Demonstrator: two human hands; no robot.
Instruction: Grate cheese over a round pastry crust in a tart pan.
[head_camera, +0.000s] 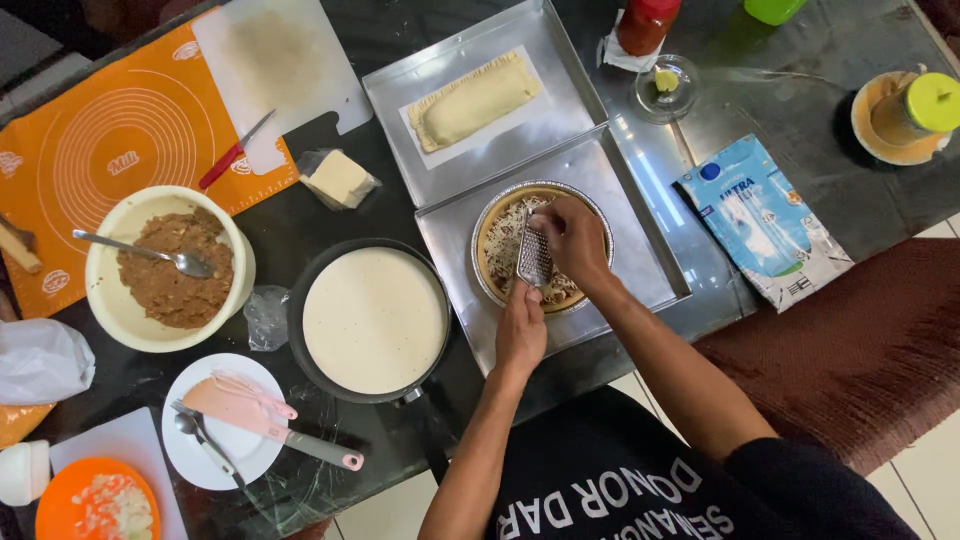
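You wear a black short-sleeved shirt (610, 480), and its front carries large white block lettering that reads upside down from the head camera, part of it cut off by the lower edge of the view. Your right sleeve (800, 480) is the same black cloth and ends high on the upper arm, so both forearms are bare from there down to the wrists. Your left hand (522, 335) and right hand (572, 238) are bare as well, with no gloves, rings, watch or bands to be seen on them.
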